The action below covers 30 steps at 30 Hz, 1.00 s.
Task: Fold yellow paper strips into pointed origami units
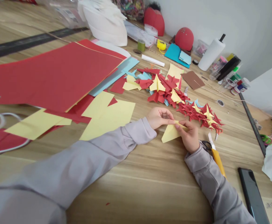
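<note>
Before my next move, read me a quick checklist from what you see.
1. Left hand on the yellow paper: ok, at its upper edge.
2. Right hand on the paper: ok, thumb on top.
3. Paper edges lined up: cannot tell, fingers cover part.
4. Pile of folded pieces apart from the held paper: ok, beyond the hands.
5. Yellow-handled tool well away from right sleeve: not ok, right beside it.

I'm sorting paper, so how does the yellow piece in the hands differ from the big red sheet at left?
The yellow piece is pale and small; the red sheet is deeper-coloured and far larger. The left hand and right hand hold the yellow piece, while the red sheet lies flat, untouched. Both look like plain paper with straight edges.
</note>
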Available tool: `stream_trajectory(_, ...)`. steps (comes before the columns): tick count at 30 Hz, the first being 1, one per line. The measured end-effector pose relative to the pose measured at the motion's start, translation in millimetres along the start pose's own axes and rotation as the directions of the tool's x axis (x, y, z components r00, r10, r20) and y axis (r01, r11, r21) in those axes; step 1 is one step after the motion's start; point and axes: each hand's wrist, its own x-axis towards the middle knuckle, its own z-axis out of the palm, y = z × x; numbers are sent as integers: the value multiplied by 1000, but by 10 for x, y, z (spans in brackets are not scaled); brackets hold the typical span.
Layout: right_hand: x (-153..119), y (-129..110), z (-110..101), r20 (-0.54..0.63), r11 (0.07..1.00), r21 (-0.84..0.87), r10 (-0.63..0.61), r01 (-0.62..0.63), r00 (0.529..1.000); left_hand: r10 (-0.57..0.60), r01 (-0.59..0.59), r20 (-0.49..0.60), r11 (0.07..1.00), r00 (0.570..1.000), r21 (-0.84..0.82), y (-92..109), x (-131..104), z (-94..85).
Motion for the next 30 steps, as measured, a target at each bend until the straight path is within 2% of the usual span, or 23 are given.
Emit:
stream_trajectory(7,3,9,0,-17,1000,14,18,-18,1000,-42,42,1,995,999,-92,10,4,-8)
stream_trajectory(12,3,8,-7,-17,1000,3,6,-6,1000,-35,35,8,997,999,-66,-1,-4,-9)
stream_trajectory(19,-3,-9,0,31,1000,-17,26,-25,999,31,-31,26,999,999,24,-3,-42,31)
stream_trajectory(26,-6,6,-20,9,998,29,60,-60,998,48,-45,-50,997,998,60,12,-23,18)
stream_trajectory(30,1,7,-20,17,998,26,60,-61,998,50,-47,-56,998,997,44,1,-15,21)
